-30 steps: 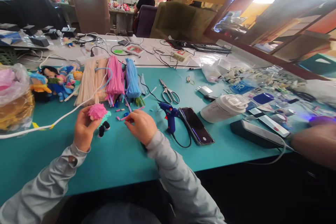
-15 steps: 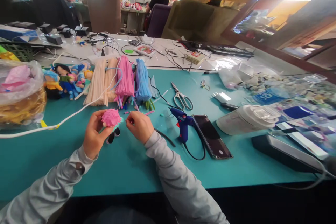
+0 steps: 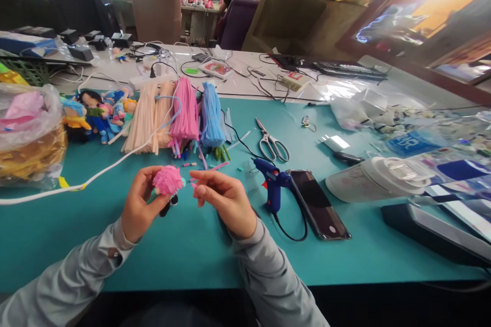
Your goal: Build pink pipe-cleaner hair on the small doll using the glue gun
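My left hand (image 3: 140, 207) is closed around a small doll with spiky pink hair (image 3: 168, 180). Dark feet (image 3: 169, 206) stick out beneath the hair; most of the body is hidden. Just right of the doll is my right hand (image 3: 226, 199), thumb and fingers parted. A tiny pink bit shows by its fingertips; I cannot tell if it touches them. Beyond the hands stand bundles of fuzzy stems: pink (image 3: 184, 110), blue (image 3: 212, 115) and peach (image 3: 143, 120). Scissors (image 3: 271, 143) lie further back, and a blue glue gun (image 3: 273, 184) stands right of my right hand.
A phone (image 3: 318, 204) and a white lidded cup (image 3: 374, 179) are to the right. Several finished dolls (image 3: 97, 112) and a plastic bag (image 3: 30, 138) sit at left. A white cable (image 3: 111, 166) crosses the left side. People sit at desks behind.
My right hand has turned, and its curled fingers have spread apart. The doll has shifted slightly right and down in my left hand. The view has moved a little.
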`<state>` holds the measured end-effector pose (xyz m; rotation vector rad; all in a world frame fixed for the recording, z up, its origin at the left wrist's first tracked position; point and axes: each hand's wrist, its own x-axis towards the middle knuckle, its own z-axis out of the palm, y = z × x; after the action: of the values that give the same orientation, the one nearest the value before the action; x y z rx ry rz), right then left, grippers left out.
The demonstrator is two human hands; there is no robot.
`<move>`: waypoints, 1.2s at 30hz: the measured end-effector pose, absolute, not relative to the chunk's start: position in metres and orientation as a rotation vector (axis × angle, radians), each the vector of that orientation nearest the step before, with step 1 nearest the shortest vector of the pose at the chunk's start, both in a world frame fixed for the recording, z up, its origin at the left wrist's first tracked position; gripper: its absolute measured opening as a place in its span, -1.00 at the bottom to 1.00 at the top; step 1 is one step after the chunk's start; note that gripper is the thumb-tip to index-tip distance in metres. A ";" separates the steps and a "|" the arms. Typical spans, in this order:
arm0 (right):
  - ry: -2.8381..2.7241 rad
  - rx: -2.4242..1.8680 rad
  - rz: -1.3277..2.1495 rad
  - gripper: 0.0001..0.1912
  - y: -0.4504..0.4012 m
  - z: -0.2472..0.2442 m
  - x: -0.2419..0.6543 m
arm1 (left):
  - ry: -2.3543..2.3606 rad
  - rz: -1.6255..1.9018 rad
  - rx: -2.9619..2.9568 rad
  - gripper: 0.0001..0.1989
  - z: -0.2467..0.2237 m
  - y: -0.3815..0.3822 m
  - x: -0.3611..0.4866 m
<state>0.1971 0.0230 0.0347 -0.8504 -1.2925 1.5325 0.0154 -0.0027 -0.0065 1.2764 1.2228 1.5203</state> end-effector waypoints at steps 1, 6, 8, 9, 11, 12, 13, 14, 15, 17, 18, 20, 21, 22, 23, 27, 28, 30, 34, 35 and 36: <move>-1.234 -0.817 1.623 -0.69 0.023 0.035 0.197 | 1.218 1.517 1.278 -0.64 -0.007 -0.003 0.015; -1.011 -0.785 1.901 -0.59 0.023 0.033 0.193 | 1.214 1.513 1.283 -0.64 -0.007 -0.004 0.013; -1.013 -0.812 1.878 -0.58 0.022 0.031 0.189 | 1.218 1.514 1.278 -0.64 -0.007 -0.005 0.012; -1.032 -0.830 1.838 -0.59 0.021 0.029 0.187 | 1.220 1.517 1.273 -0.64 -0.007 -0.005 0.012; -1.084 -0.873 1.722 -0.61 0.020 0.026 0.181 | 1.222 1.526 1.264 -0.64 -0.007 -0.005 0.012; -1.112 -0.892 1.661 -0.62 0.019 0.023 0.178 | 1.225 1.526 1.260 -0.64 -0.007 -0.005 0.012; -1.139 -0.906 1.608 -0.64 0.018 0.021 0.175 | 1.225 1.523 1.258 -0.65 -0.006 -0.005 0.012; -1.167 -0.918 1.564 -0.66 0.017 0.018 0.173 | 1.224 1.517 1.255 -0.65 -0.006 -0.005 0.013; -1.196 -0.927 1.527 -0.68 0.016 0.016 0.171 | 1.221 1.509 1.255 -0.65 -0.006 -0.005 0.013; -1.269 -0.947 1.460 -0.72 0.015 0.012 0.170 | 1.212 1.500 1.254 -0.65 -0.006 -0.005 0.014; -1.309 -0.958 1.422 -0.75 0.015 0.011 0.170 | 1.208 1.500 1.252 -0.65 -0.006 -0.005 0.014; -1.382 -0.971 1.342 -0.78 0.015 0.011 0.173 | 1.215 1.506 1.241 -0.64 -0.006 -0.004 0.014; -1.406 -0.973 1.311 -0.77 0.016 0.012 0.174 | 1.225 1.509 1.234 -0.64 -0.006 -0.004 0.014; -1.419 -0.973 1.289 -0.77 0.017 0.014 0.177 | 1.235 1.513 1.229 -0.64 -0.006 -0.004 0.014; -1.419 -0.973 1.275 -0.78 0.017 0.015 0.179 | 1.244 1.516 1.226 -0.64 -0.006 -0.004 0.014; -1.348 -0.965 1.292 -0.81 0.018 0.023 0.186 | 1.270 1.532 1.249 -0.63 -0.007 -0.004 0.014; -1.325 -0.953 1.310 -0.79 0.018 0.025 0.187 | 1.275 1.534 1.257 -0.63 -0.007 -0.005 0.015; -1.298 -0.923 1.336 -0.75 0.016 0.028 0.188 | 1.279 1.539 1.270 -0.63 -0.007 -0.005 0.015; -1.428 -0.862 1.131 -0.78 0.012 0.032 0.188 | 1.262 1.540 1.295 -0.63 -0.006 -0.005 0.015; -1.488 -0.850 1.000 -0.80 0.011 0.032 0.187 | 1.259 1.540 1.300 -0.63 -0.006 -0.005 0.015; -1.546 -0.839 0.853 -0.82 0.010 0.033 0.186 | 1.256 1.540 1.304 -0.63 -0.005 -0.005 0.016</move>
<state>0.1859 0.0100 0.0326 -0.8391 -1.5464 0.8533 0.0156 -0.0053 -0.0052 1.3045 1.2563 1.5397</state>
